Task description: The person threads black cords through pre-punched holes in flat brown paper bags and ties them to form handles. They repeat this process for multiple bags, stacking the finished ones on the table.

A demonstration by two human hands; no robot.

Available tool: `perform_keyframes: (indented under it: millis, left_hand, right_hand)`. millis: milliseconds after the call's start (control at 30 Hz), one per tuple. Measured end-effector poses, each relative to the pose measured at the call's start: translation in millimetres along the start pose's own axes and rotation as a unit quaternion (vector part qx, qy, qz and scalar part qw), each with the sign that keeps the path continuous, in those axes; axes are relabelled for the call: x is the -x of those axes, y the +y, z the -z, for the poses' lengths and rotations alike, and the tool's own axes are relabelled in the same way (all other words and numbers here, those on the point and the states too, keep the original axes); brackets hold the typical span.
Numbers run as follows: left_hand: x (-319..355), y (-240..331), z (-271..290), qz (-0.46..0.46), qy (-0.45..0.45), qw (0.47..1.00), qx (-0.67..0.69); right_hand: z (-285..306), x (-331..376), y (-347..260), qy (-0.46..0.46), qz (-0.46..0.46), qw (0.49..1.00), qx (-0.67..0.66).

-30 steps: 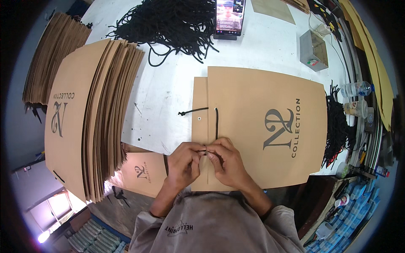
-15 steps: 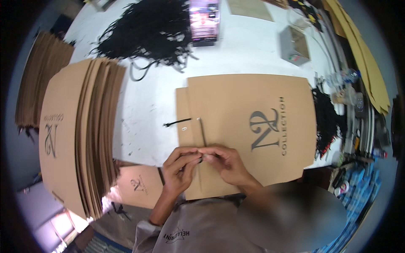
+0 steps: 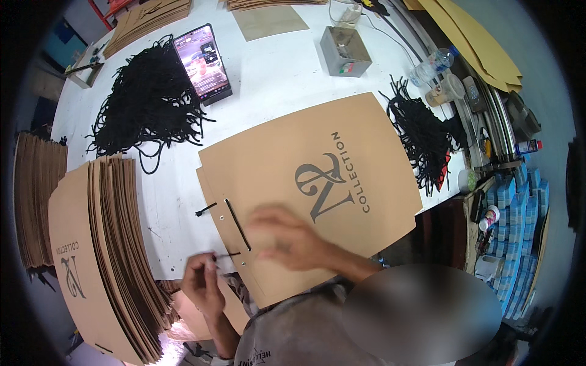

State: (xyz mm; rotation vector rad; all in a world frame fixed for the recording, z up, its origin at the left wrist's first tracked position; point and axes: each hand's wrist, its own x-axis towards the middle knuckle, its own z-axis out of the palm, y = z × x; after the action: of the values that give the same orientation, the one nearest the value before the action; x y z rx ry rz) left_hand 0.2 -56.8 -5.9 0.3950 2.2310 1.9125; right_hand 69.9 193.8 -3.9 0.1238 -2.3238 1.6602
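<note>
A flat brown paper bag (image 3: 274, 152) with a dark printed logo lies at a slant on the white table in front of me. A black cord (image 3: 237, 222) runs along its left part between two eyelets. One knotted cord end (image 3: 206, 210) sticks out beyond the bag's left edge. My left hand (image 3: 204, 283) is beside that edge, nearer to me, finger and thumb pinched on the cord's other end, which stretches toward the bag. Over the bag, right of the cord, is my right hand (image 3: 287, 241), smeared by motion; its fingers are not clear.
Stacked brown bags (image 3: 116, 244) stand at the left. Piles of black cords (image 3: 146, 97) lie at the far left and right (image 3: 421, 134). A lit phone (image 3: 201, 64), a grey metal box (image 3: 346, 52) and a plastic bottle (image 3: 433, 66) stand at the back.
My hands were together at the cord over the bag; now they are apart, the left drawn left past the edge with the cord end. The view has turned, and the bag appears slanted.
</note>
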Motion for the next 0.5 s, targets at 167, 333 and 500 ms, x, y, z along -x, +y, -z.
perform_keyframes:
  millis: [167, 333, 500]
  left_hand:
    - [-44, -40, 8, 0.000, 0.075, 0.984, -0.159]
    - [-92, -55, 16, 0.169, 0.009, 0.984, 0.057]
    - [-98, -28, 19, 0.066, -0.028, 0.997, 0.027]
  right_hand:
    - [44, 12, -1, 0.050, -0.114, 0.916, 0.381]
    - [52, 36, -13, 0.020, -0.094, 0.972, 0.212]
    - [157, 40, 30, 0.308, -0.204, 0.848, 0.380]
